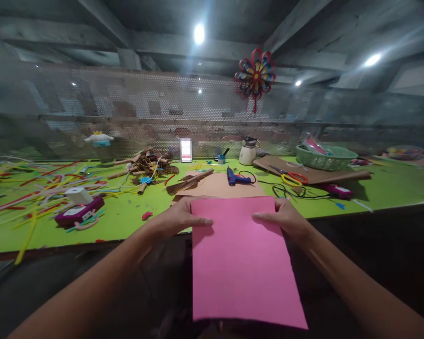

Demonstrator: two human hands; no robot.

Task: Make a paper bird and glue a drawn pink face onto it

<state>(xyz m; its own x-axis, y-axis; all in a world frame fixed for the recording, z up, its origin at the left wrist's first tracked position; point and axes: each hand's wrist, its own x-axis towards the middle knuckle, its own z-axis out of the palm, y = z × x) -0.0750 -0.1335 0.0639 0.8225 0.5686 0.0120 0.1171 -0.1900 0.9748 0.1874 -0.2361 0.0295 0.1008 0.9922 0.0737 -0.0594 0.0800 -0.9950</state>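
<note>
A sheet of pink paper hangs in front of the table's edge, held by both hands near its upper corners. My left hand grips the left side, thumb on the front face and fingers behind. My right hand pinches the right side the same way; the fingers at the back are hidden. The sheet's right edge looks slightly uneven. Just beyond its top edge a piece of brown cardboard lies on the green table, with a blue hot glue gun on it.
Loose coloured strips and a purple power strip cover the left of the green tabletop. Behind lies a heap of cardboard scraps. To the right are scissors, a green basket, a cable and a white jug.
</note>
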